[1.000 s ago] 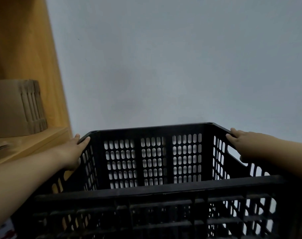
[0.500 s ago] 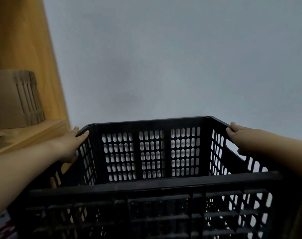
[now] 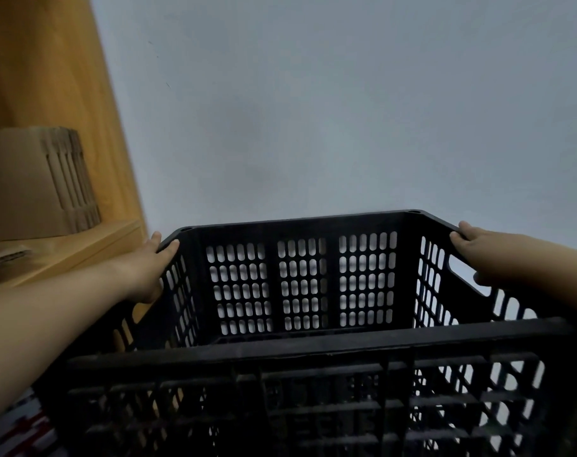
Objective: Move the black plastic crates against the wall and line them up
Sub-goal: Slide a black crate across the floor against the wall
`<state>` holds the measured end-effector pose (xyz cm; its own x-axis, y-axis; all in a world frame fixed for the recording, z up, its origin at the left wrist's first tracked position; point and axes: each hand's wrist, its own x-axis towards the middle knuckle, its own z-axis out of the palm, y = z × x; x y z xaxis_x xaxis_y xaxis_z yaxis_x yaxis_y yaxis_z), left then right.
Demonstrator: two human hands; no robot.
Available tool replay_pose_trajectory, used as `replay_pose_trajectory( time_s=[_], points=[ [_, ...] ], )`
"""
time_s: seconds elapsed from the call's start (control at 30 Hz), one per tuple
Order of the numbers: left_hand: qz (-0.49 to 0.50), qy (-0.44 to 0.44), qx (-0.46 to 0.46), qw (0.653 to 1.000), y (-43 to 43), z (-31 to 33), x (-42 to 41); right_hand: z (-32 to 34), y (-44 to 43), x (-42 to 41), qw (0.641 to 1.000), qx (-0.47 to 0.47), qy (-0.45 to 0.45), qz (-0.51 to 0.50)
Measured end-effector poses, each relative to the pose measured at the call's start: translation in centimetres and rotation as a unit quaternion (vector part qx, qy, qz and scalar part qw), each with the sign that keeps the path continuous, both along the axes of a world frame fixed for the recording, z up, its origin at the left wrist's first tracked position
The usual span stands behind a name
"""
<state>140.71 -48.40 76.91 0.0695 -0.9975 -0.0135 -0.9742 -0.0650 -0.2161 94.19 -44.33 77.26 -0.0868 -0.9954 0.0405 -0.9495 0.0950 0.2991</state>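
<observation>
A black plastic crate with slotted walls fills the lower half of the view, its open top facing me. My left hand grips the far end of its left rim, thumb under the edge. My right hand grips the far end of the right rim above a handle slot. The crate's far wall stands close in front of the pale grey wall. The crate is empty inside. Its base is out of view.
A wooden shelf unit stands at the left, its upright panel touching the grey wall. A stack of folded cardboard rests on that shelf. A red and white patterned surface shows at the bottom left.
The crate and both hands sit slightly higher in the view than a second ago. The grip of both hands on the rims is unchanged.
</observation>
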Motion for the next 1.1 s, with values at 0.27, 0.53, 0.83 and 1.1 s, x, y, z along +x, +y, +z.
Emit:
replay_pose_trajectory(
  time_s=[0.27, 0.53, 0.83, 1.1],
  points=[
    [-0.014, -0.067, -0.001, 0.998, -0.9, -0.3, 0.1, 0.3, -0.4, 0.1, 1.000, 0.005, -0.004, 0.009],
    [-0.029, -0.102, -0.007, 0.994, -0.6, -0.3, 0.1, -0.4, -0.7, -0.7, 1.000, 0.023, -0.001, 0.009],
    [-0.025, -0.099, -0.006, 0.995, -0.4, 0.0, -0.3, 0.0, -0.6, -0.4, 0.999, 0.031, -0.011, 0.008],
    [-0.020, -0.128, -0.002, 0.992, 0.8, 1.1, -0.5, 0.6, 0.8, 0.0, 1.000, 0.026, 0.006, 0.000]
  ],
)
